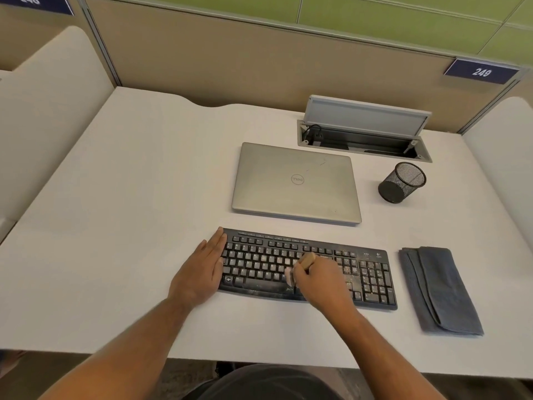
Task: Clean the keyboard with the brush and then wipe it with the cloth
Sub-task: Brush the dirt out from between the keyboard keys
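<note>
Clearly, the black keyboard [305, 268] is speckled with pale dust.

"249" on sign [481, 72]; Dell-marked laptop [297, 183]

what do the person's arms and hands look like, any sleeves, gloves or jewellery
Both forearms are bare up to the frame's bottom edge: no sleeves show. The left hand and the right hand wear no gloves, and no watch, bracelet or ring is visible. Dark clothing shows at the bottom centre.
</note>
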